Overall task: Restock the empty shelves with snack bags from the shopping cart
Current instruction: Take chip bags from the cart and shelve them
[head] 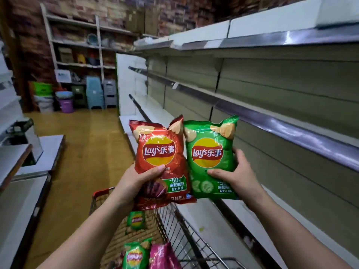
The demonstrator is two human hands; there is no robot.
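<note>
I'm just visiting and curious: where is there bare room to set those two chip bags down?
The bottom shelf between the cart and the back panel is nearly bare; so is the shelf above it, beside the green bag. The cart is cluttered with bags.

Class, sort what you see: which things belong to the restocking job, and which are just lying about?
Job: red bag in left hand; green bag in right hand; shopping cart; spare bags inside it; empty shelves.
Lying about: stacked stools, purple bucket, green basket at the back.
</note>
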